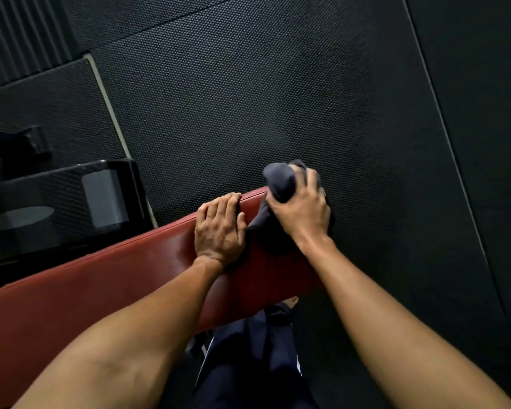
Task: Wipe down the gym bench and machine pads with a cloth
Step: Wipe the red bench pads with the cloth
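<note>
Two hands at the right end of the bench [101, 290]; cloth [279, 180] bunched at its far corner.

Head view: right hand [300, 211] was clamped on the dark cloth, fingers curled round the bundle. A wad bulged out past the thumb and forefinger, and a tail trailed from under the palm onto the red pad, reaching the left hand [219, 228]. Left hand lay just beside it, fingers together and hooked over the bench's far edge, thumb on the top face. Risks, as judged: the bundle sat partly past the corner, over the floor mat [248, 98], so an outward stroke could run off the pad. The tight wad offered little flat contact, so streaks seemed likely. The loose tail could catch under the left hand.
</note>
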The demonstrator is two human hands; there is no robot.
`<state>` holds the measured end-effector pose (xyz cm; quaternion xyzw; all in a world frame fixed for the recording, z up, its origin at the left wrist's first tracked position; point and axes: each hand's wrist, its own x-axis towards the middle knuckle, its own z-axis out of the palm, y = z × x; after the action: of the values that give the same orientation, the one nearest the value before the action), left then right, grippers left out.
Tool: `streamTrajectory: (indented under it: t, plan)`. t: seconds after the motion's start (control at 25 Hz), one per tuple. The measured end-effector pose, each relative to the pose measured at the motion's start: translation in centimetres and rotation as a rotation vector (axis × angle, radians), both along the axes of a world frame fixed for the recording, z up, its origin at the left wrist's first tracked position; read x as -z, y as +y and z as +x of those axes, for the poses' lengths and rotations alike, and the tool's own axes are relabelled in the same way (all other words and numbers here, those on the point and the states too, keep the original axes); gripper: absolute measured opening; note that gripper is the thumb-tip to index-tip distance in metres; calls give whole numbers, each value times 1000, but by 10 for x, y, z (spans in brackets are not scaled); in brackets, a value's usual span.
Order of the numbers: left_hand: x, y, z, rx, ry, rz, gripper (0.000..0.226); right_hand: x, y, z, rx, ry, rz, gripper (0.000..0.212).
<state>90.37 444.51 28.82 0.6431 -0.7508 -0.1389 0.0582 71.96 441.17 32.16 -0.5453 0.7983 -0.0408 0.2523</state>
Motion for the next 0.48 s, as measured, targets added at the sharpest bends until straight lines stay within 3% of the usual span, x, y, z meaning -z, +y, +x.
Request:
streamTrajectory:
  t: [0.08, 0.16, 0.28, 0.48]
  plan:
    - [0, 1, -1, 0, 1, 2, 48, -4, 39, -8, 213, -91, -12, 77]
    - [-1, 0, -1, -5, 1, 10, 48, -10, 75, -12, 274, -99, -4, 79]
    - [-2, 0, -2, -6, 0, 25, 48, -5, 74, -6, 255, -66, -5, 80]
    - [1, 0, -1, -6, 10, 25, 47, 9, -14, 26, 46, 60, 12, 77]
